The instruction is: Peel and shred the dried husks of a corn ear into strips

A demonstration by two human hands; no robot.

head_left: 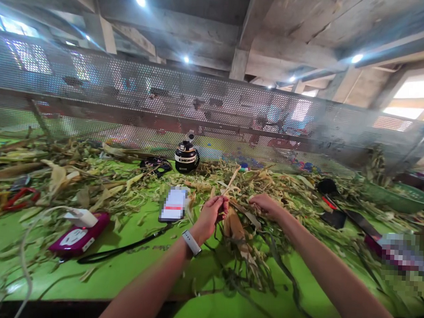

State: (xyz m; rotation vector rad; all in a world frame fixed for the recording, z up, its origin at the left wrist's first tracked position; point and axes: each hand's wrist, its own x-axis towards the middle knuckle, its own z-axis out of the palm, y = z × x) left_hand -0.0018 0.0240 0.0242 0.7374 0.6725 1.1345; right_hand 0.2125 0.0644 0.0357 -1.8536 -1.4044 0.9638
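Observation:
My left hand (214, 210), with a pale watch strap at the wrist, is closed in a pinch. A thin strip of dried corn husk (233, 179) sticks up from its fingers. My right hand (266, 205) is a little to the right, over the husk pile, with its fingers curled together. What those fingers hold, if anything, is too small to make out. Below and between the hands lies a bundle of brown, dry husk leaves (237, 227), trailing toward the table's front edge.
Husk scraps are strewn over the green table (131, 281). A phone (173, 205) with a black strap, a magenta power strip (73, 240) with a white plug, and a black bottle (186, 159) stand left. A green basin (398, 198) is at right. A perforated metal screen (213, 112) runs behind.

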